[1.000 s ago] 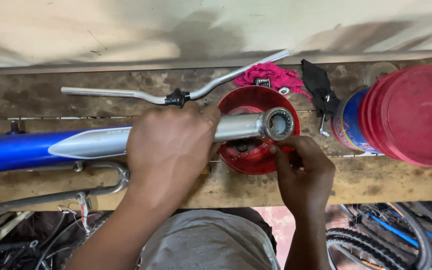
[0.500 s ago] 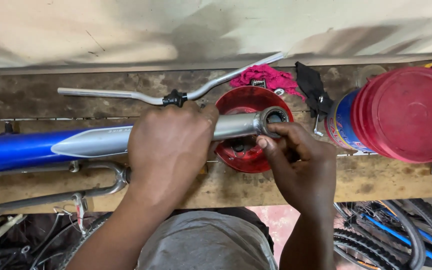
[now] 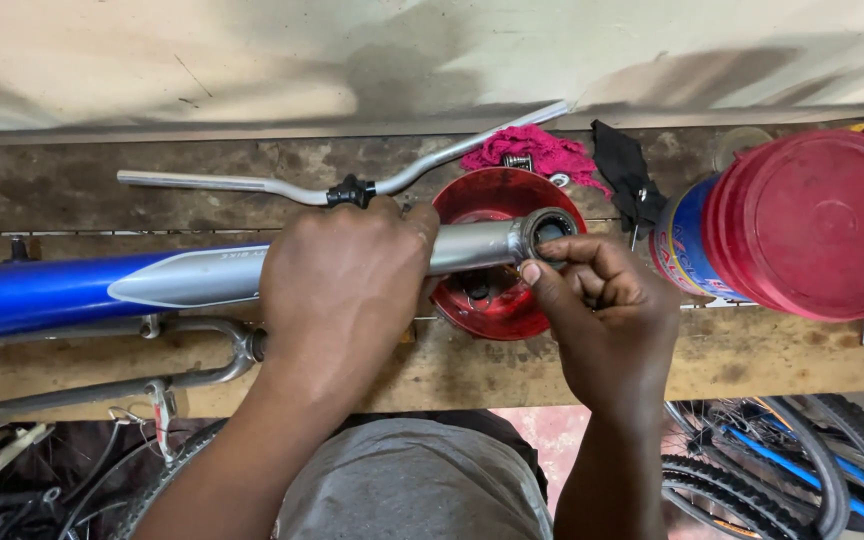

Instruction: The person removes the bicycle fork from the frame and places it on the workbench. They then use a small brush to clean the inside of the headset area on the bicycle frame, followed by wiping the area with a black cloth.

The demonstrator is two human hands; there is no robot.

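Observation:
A blue and silver bicycle frame [image 3: 132, 285] lies across a worn wooden bench [image 3: 752, 360]. My left hand [image 3: 342, 290] grips its silver tube near the open end. That tube end [image 3: 547, 232] hangs over a red bowl [image 3: 482, 200] holding small metal parts. My right hand [image 3: 602, 320] is at the tube's mouth, fingertips pinched on its rim; whether they hold a small part is hidden by the fingers.
A silver handlebar [image 3: 252, 185] lies behind the frame. A pink rag [image 3: 532, 150] and a black cloth [image 3: 622, 170] sit behind the bowl. A blue tub with a red lid [image 3: 802, 225] lies on its side at right. Bicycle wheels [image 3: 782, 470] stand below the bench.
My right hand has risen from the lower edge of the red bowl to the tube's open end, where its fingertips now touch the rim. My left hand keeps its grip.

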